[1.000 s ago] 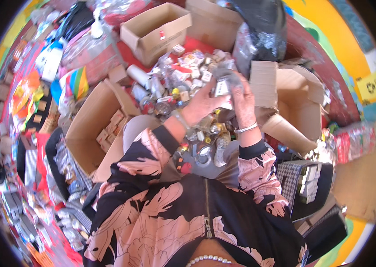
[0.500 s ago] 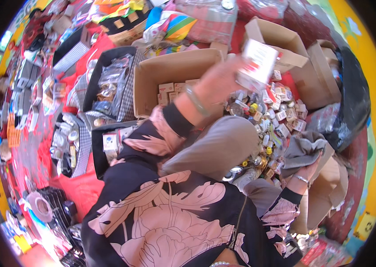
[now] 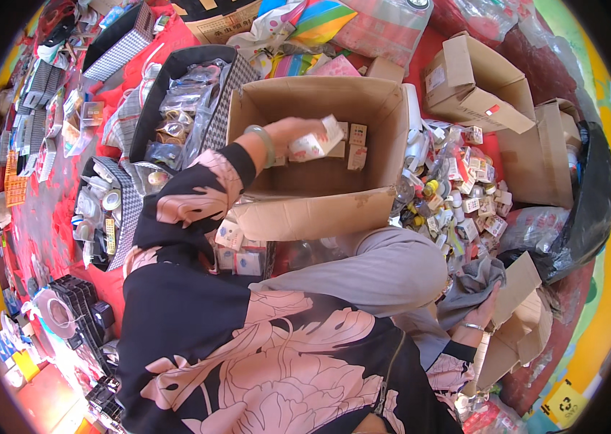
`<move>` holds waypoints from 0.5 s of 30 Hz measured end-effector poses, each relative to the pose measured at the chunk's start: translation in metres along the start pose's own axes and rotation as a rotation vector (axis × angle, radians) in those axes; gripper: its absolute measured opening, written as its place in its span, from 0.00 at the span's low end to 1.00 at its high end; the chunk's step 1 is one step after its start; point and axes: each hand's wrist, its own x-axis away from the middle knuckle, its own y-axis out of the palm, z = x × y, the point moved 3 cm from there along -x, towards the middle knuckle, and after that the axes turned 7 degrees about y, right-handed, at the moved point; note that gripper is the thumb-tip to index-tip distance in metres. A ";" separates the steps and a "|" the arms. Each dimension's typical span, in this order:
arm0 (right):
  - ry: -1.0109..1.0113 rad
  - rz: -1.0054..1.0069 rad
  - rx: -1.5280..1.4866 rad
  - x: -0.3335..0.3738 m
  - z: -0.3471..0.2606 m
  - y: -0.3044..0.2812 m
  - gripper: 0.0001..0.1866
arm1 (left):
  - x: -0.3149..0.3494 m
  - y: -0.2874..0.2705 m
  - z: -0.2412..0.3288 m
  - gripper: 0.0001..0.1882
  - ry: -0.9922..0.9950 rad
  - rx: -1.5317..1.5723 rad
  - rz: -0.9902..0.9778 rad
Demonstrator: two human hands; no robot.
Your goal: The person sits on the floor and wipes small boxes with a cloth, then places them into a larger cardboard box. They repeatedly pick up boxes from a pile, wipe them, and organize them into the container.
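My left hand (image 3: 292, 132), with a pale green bangle at its wrist, is closed on a small white box (image 3: 320, 142). It holds this box inside the large open cardboard box (image 3: 320, 220), above several small printed cartons (image 3: 357, 157) at the bottom. At the lower right, my right hand (image 3: 480, 312) grips a crumpled grey cloth (image 3: 470, 289). An open cardboard carton (image 3: 515, 347) stands beside that hand. To the right of the large box lies a heap of small bottles and boxes (image 3: 457, 195).
Fabric bins with packets (image 3: 186, 119) and rolls (image 3: 110, 202) stand at left. Open cardboard cartons (image 3: 475, 79) are at the far right, near a black plastic bag (image 3: 595, 192). My bent knee (image 3: 399, 267) lies between the large box and my right hand.
My left hand has moved left with the white box, from above the heap to inside the large cardboard box. My right hand still grips the grey cloth. The whole view has shifted.
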 end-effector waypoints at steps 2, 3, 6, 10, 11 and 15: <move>0.037 0.011 0.000 -0.013 0.007 -0.011 0.28 | -0.021 0.011 -0.022 0.20 -0.232 -0.178 0.156; 0.049 0.030 0.016 -0.013 0.007 -0.004 0.27 | -0.038 0.008 -0.040 0.23 -0.310 -0.287 0.115; 0.082 0.094 0.028 -0.005 0.013 0.009 0.26 | -0.054 0.033 -0.028 0.32 -0.231 -0.933 -0.123; 0.104 0.008 0.043 -0.020 0.021 0.009 0.24 | -0.140 0.001 -0.132 0.36 -0.380 -0.923 -0.150; 0.106 0.003 0.048 -0.023 0.024 0.003 0.24 | -0.154 -0.001 -0.141 0.36 -0.313 -0.977 -0.145; 0.123 0.003 0.043 -0.021 0.023 0.011 0.23 | -0.169 -0.006 -0.164 0.35 -0.062 -1.083 -0.080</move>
